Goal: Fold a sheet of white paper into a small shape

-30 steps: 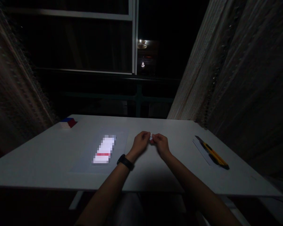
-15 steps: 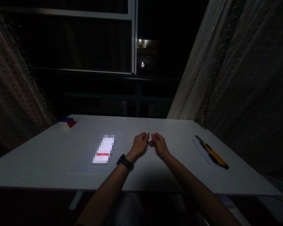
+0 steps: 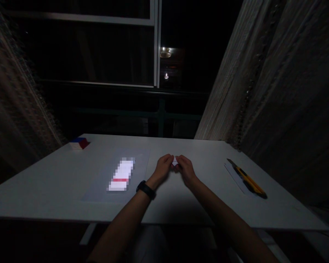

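A small piece of folded paper [image 3: 175, 162], pale with a reddish lower part, shows between my two hands above the white table [image 3: 205, 160]. My left hand [image 3: 163, 166], with a black watch on its wrist, is closed on the paper's left side. My right hand [image 3: 185, 168] pinches it from the right. Both sets of fingertips nearly meet, and they cover most of the paper. Its exact folds are too small and dark to make out.
Left of my hands a lit, blurred-out phone [image 3: 122, 173] lies on a pale sheet [image 3: 98, 190]. A yellow and black utility knife [image 3: 249, 180] rests at the right beside a thin white strip [image 3: 234, 175]. A blue, red and white block [image 3: 78, 143] sits at the back left.
More of the folded paper's pale face shows between my fingertips, now a small pointed shape. My hands stay in nearly the same place. The view has shifted slightly.
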Demonstrator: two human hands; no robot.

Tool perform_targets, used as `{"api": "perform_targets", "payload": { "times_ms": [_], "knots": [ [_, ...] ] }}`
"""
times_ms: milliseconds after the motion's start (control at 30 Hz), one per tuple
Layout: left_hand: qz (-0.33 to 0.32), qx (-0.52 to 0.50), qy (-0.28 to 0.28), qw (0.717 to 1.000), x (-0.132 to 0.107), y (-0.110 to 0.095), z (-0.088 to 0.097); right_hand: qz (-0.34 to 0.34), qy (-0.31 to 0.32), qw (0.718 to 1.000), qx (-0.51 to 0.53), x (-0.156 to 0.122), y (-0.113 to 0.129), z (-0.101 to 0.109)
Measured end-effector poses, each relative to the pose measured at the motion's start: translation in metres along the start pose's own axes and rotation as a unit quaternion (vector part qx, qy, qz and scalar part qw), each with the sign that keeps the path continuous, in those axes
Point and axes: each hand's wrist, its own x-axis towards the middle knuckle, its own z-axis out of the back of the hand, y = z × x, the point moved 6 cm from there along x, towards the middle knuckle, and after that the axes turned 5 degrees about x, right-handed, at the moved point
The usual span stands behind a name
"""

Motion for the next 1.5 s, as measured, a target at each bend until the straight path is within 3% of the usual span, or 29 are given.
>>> {"api": "perform_targets", "payload": {
  "times_ms": [167, 300, 433, 600, 733, 867, 1300, 1500],
  "knots": [
    [-0.003, -0.017, -0.022, 1.0, 0.0, 0.003, 0.0, -0.001, -0.011, 1.0, -0.002, 0.001, 0.001, 0.0],
    [-0.003, 0.027, -0.017, 0.999, 0.0, 0.004, 0.001, 0.008, -0.013, 1.0, -0.011, 0.0, 0.005, 0.001],
    [0.004, 0.076, -0.012, 0.997, -0.001, 0.003, 0.004, -0.03, -0.022, 0.999, 0.015, -0.002, 0.002, 0.0],
    [0.031, -0.002, 0.025, 0.999, 0.001, 0.006, -0.001, -0.046, -0.013, 0.998, 0.038, -0.003, 0.0, -0.001],
    [0.046, -0.051, 0.006, 0.998, 0.002, 0.012, -0.002, -0.062, 0.006, 0.998, -0.002, -0.002, 0.0, -0.004],
    [0.055, -0.06, -0.012, 0.997, 0.001, 0.015, -0.004, -0.061, 0.017, 0.998, -0.03, -0.002, 0.003, -0.006],
    [0.052, -0.034, -0.039, 0.997, -0.004, 0.0, -0.006, -0.048, -0.017, 0.996, 0.067, -0.004, -0.002, -0.011],
    [0.065, -0.052, -0.05, 0.995, -0.002, 0.009, -0.005, -0.054, -0.013, 0.997, 0.056, -0.004, -0.004, -0.012]
  ]
}}
